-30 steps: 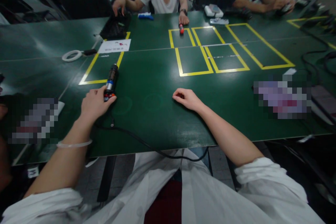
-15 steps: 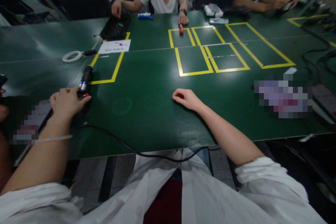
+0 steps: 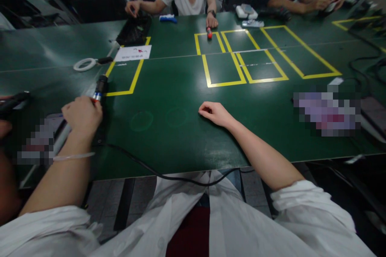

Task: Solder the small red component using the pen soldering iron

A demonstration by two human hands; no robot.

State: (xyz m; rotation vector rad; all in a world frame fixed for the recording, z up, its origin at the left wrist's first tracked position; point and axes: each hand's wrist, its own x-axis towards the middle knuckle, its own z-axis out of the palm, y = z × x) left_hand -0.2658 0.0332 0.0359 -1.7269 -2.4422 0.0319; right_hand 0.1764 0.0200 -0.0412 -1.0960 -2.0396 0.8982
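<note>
Left hand (image 3: 82, 114): closed around the near end of a black cylindrical tool (image 3: 99, 87), which lies on the green table (image 3: 181, 96) with its far tip at the corner of a yellow tape rectangle (image 3: 134, 76).
Right hand (image 3: 214, 112): resting on the table, fingers loosely curled, nothing seen in it.
Black cable (image 3: 144, 165): trails from the left hand along the table's near edge.

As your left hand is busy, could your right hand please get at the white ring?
Probably not easily: the white ring lies far left, beyond the left hand and its black tool, so the right hand would have to cross over both.
</note>
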